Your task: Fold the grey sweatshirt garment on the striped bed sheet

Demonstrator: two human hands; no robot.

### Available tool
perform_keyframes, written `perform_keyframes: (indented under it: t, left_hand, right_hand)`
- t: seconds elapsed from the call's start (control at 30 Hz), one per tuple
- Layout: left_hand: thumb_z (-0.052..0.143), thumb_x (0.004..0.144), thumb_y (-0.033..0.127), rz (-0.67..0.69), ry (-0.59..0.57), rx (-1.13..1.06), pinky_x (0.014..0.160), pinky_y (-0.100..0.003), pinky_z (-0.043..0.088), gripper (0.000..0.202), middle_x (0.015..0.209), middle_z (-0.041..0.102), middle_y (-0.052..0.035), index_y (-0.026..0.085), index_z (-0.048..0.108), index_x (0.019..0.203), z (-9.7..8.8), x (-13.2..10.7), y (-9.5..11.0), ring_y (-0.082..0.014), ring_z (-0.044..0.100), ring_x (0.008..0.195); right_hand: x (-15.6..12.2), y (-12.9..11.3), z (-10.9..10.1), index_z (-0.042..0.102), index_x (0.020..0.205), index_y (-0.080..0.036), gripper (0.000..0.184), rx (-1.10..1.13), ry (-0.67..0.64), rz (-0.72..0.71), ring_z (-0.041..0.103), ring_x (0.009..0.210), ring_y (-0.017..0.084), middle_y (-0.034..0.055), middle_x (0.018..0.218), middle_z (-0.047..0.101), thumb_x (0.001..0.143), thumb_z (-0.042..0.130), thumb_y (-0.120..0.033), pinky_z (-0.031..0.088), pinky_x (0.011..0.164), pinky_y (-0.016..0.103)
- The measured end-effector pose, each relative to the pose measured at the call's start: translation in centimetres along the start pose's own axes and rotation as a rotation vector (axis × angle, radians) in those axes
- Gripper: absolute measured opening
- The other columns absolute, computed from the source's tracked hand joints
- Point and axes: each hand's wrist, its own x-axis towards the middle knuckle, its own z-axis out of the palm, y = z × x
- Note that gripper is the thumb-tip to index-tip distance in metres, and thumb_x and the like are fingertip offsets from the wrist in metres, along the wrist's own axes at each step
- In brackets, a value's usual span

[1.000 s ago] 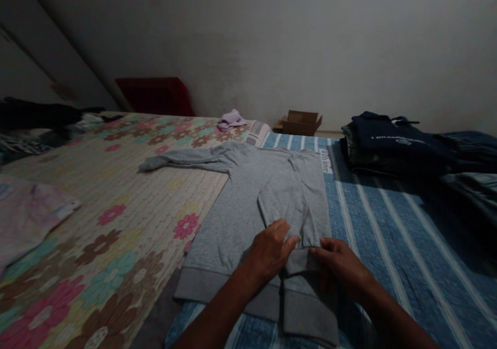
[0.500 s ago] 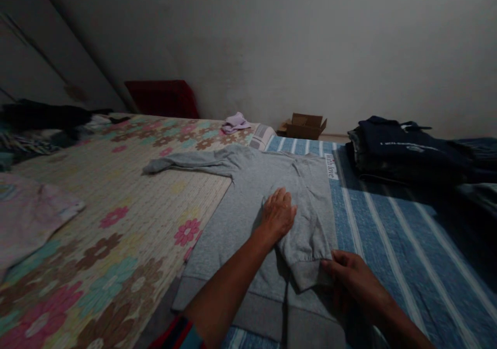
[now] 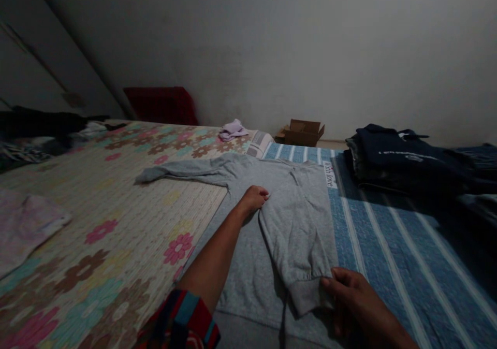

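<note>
A grey sweatshirt [image 3: 248, 245] lies flat on the bed, its body partly on the floral mat and partly on the blue striped sheet. One sleeve [image 3: 298, 235] is folded down over the body. My right hand [image 3: 351, 300] pinches that sleeve's cuff near the bottom of the view. My left hand [image 3: 254, 198] rests further up on the sweatshirt, fingers curled at the upper edge of the folded sleeve. The other sleeve [image 3: 174, 172] stretches out to the left over the mat.
A floral mat [image 3: 97, 224] covers the bed's left; a blue striped sheet [image 3: 388, 245] covers the right. Folded dark clothes [image 3: 399, 155] are stacked at the right. A lilac cloth [image 3: 232, 129], a cardboard box [image 3: 301, 132] and a red object [image 3: 159, 105] lie by the wall. Pale fabric [image 3: 27, 224] sits left.
My left hand has slid from the cuff up along the folded sleeve toward the shoulder. My right hand has kept hold of the cuff. The view has dipped slightly.
</note>
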Motion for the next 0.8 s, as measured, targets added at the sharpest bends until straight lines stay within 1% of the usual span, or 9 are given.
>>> perform_keyframes:
  t: [0.07, 0.17, 0.3, 0.4, 0.47, 0.53, 0.67, 0.73, 0.8]
  left_hand:
    - [0.053, 0.061, 0.002, 0.026, -0.025, -0.049, 0.069, -0.026, 0.049, 0.039, 0.083, 0.070, -0.0060, 0.008, 0.068, 0.096, -0.2, -0.8, -0.6, -0.0165, 0.064, 0.076]
    - [0.052, 0.059, 0.001, 0.061, -0.048, -0.115, 0.075, -0.027, 0.049, 0.043, 0.089, 0.070, -0.0062, 0.009, 0.068, 0.098, -0.6, -1.9, -1.1, -0.0162, 0.064, 0.081]
    - [0.059, 0.057, 0.004, 0.102, -0.121, -0.182, 0.079, -0.032, 0.051, 0.051, 0.099, 0.070, -0.0090, 0.010, 0.065, 0.107, -1.0, -3.3, -1.0, -0.0194, 0.064, 0.088]
    - [0.069, 0.055, 0.013, 0.219, -0.205, -0.191, 0.089, -0.035, 0.047, 0.063, 0.117, 0.064, -0.0100, 0.015, 0.059, 0.118, -1.1, -4.7, -1.1, -0.0225, 0.059, 0.106]
    - [0.073, 0.054, 0.017, 0.267, -0.195, -0.152, 0.095, -0.036, 0.043, 0.076, 0.128, 0.057, -0.0121, 0.016, 0.051, 0.127, -1.0, -5.6, -1.3, -0.0241, 0.053, 0.116]
    - [0.071, 0.056, 0.019, 0.265, -0.127, -0.101, 0.095, -0.035, 0.043, 0.079, 0.131, 0.054, -0.0138, 0.015, 0.046, 0.131, -0.6, -6.1, -1.6, -0.0247, 0.051, 0.118]
    - [0.064, 0.065, 0.020, 0.276, -0.029, -0.028, 0.088, -0.030, 0.044, 0.054, 0.119, 0.062, -0.0100, 0.016, 0.054, 0.118, 0.0, -6.1, -1.4, -0.0224, 0.057, 0.109]
    - [0.063, 0.067, 0.023, 0.209, 0.029, 0.006, 0.080, -0.028, 0.045, 0.041, 0.106, 0.067, -0.0063, 0.017, 0.059, 0.107, 0.2, -6.0, -0.7, -0.0220, 0.059, 0.100]
    - [0.061, 0.071, 0.029, 0.096, 0.093, 0.025, 0.070, -0.025, 0.044, 0.026, 0.090, 0.068, -0.0031, 0.017, 0.062, 0.094, 0.4, -6.1, 0.0, -0.0213, 0.059, 0.089]
  right_hand:
    - [-0.2, -0.1, -0.1, 0.039, 0.066, -0.021, 0.043, 0.047, -0.037, -0.011, 0.050, 0.030, 0.011, -0.0096, 0.043, 0.041, 0.070, 0.065, -0.055, 0.026, 0.029, 0.016]
    - [-0.4, -1.0, 0.0, 0.042, 0.069, -0.020, 0.042, 0.140, -0.102, -0.022, 0.053, 0.034, 0.011, -0.0080, 0.048, 0.046, 0.071, 0.066, -0.055, 0.030, 0.030, 0.016]
    - [-0.4, -4.2, 0.7, 0.046, 0.072, -0.018, 0.040, 0.262, -0.151, -0.068, 0.055, 0.036, 0.011, -0.0049, 0.057, 0.053, 0.069, 0.070, -0.050, 0.034, 0.030, 0.017]
    - [-0.1, -7.0, 1.4, 0.049, 0.071, -0.017, 0.035, 0.361, -0.190, -0.152, 0.057, 0.038, 0.012, -0.0034, 0.060, 0.056, 0.070, 0.071, -0.045, 0.034, 0.029, 0.016]
    - [0.1, -8.6, 1.8, 0.050, 0.070, -0.017, 0.034, 0.426, -0.195, -0.195, 0.057, 0.037, 0.012, -0.0031, 0.061, 0.058, 0.069, 0.073, -0.042, 0.034, 0.028, 0.017]
    - [0.2, -10.0, 2.1, 0.049, 0.066, -0.017, 0.033, 0.479, -0.185, -0.217, 0.056, 0.035, 0.012, -0.0037, 0.058, 0.058, 0.065, 0.075, -0.039, 0.034, 0.027, 0.017]
    - [0.7, -12.3, 2.3, 0.044, 0.057, -0.019, 0.035, 0.551, -0.156, -0.264, 0.055, 0.034, 0.011, -0.0079, 0.042, 0.047, 0.061, 0.075, -0.034, 0.036, 0.028, 0.015]
    - [1.1, -13.5, 2.3, 0.044, 0.057, -0.020, 0.033, 0.571, -0.159, -0.292, 0.056, 0.036, 0.011, -0.0091, 0.040, 0.044, 0.061, 0.074, -0.032, 0.037, 0.029, 0.015]
    - [1.5, -14.6, 2.4, 0.043, 0.056, -0.020, 0.031, 0.587, -0.168, -0.316, 0.057, 0.037, 0.012, -0.0093, 0.038, 0.043, 0.062, 0.073, -0.030, 0.038, 0.030, 0.015]
